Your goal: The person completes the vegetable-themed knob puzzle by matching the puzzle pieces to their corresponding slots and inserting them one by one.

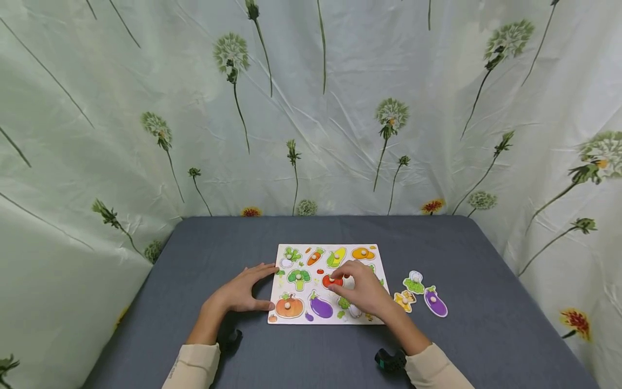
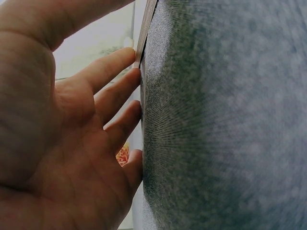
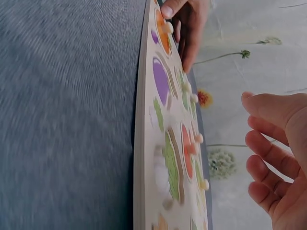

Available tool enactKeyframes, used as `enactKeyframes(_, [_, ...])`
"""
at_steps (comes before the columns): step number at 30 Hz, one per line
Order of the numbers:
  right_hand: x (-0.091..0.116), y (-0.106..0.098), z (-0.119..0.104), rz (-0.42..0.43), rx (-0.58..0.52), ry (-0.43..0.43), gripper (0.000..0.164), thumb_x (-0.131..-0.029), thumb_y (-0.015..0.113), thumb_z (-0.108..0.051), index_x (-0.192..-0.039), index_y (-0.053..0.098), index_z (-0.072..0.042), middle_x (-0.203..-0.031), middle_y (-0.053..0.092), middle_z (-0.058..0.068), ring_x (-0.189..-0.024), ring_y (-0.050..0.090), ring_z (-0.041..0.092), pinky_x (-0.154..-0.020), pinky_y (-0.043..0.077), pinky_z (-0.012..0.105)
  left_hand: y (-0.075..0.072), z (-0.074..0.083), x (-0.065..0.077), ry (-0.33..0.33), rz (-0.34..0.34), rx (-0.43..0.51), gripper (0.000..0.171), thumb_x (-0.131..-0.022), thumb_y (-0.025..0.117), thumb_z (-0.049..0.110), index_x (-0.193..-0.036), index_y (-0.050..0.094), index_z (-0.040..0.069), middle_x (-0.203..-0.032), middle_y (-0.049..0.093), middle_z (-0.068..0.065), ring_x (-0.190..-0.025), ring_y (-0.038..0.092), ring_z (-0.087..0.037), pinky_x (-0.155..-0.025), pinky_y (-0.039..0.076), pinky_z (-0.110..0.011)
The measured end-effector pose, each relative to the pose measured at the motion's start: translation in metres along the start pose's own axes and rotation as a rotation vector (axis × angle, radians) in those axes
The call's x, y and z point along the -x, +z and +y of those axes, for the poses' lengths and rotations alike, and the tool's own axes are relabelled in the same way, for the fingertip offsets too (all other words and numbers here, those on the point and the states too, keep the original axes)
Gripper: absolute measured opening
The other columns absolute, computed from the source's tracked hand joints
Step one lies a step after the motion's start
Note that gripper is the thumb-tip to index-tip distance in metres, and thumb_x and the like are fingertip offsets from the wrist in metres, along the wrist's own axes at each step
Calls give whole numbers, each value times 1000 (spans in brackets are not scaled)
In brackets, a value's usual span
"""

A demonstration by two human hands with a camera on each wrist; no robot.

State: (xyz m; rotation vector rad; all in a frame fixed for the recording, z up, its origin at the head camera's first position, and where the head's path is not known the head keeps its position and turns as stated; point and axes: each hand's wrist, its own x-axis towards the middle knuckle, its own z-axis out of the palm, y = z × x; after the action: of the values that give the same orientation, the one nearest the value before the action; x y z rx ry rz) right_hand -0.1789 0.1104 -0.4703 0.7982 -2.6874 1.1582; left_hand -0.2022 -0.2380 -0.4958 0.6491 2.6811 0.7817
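A white vegetable peg puzzle board [image 1: 303, 296] lies on the dark cloth. My left hand [image 1: 243, 292] spreads at its left side, thumb and fingertips right at the edge, fingers fairly straight in the left wrist view. Over the board's middle hovers my right hand [image 1: 364, 292], close to the knobbed tomato piece [image 1: 326, 281]. The right wrist view shows this hand's fingers [image 3: 261, 143] loosely curved, holding nothing, apart from the tomato's knob [image 3: 198, 138]. Knobs also stand on the pumpkin [image 1: 289, 306] and broccoli [image 1: 298, 278]. The board's purple eggplant spot [image 1: 321, 306] has no knob.
Right of the board lie loose pieces: a green-and-white cabbage-like one [image 1: 414, 282], a yellow knobbly one [image 1: 404, 301] and a purple eggplant [image 1: 435, 302]. A black device [image 1: 390, 361] sits by my right wrist. Behind the table hangs a dandelion-print curtain [image 1: 330, 135].
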Motion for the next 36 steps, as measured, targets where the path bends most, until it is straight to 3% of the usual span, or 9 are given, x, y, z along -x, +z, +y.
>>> enactKeyframes(14, [19, -28, 19, 59, 57, 59, 18, -87, 84, -21, -103, 79, -13, -97, 73, -5, -93, 67, 25, -83, 57, 46, 3, -2, 0, -6, 4, 7, 94, -77, 84, 47, -157, 45, 17, -164, 40, -12, -156, 27, -41, -122, 13, -71])
enactKeyframes(22, [28, -43, 32, 106, 115, 64, 19, -86, 85, -20, -102, 79, -12, -95, 74, 3, -92, 66, 26, -80, 54, 44, 3, -1, 1, -15, 5, 5, 95, -77, 84, 50, -157, 45, 16, -164, 40, -12, -156, 27, -41, -123, 13, -70])
enactKeyframes(31, [42, -59, 43, 162, 204, 59, 19, -84, 87, -20, -100, 79, -15, -95, 72, -4, -88, 65, 23, -75, 54, 41, 2, 1, 1, -2, 13, 2, 95, -77, 84, 49, -157, 45, 15, -164, 40, -12, -156, 27, -42, -122, 13, -70])
enactKeyframes(36, [50, -71, 48, 154, 220, 106, 19, -85, 85, -20, -102, 78, -14, -98, 73, -1, -92, 66, 24, -78, 56, 47, 1, 0, 1, -1, 10, 3, 95, -77, 84, 48, -157, 45, 16, -164, 40, -12, -156, 27, -41, -123, 13, -70])
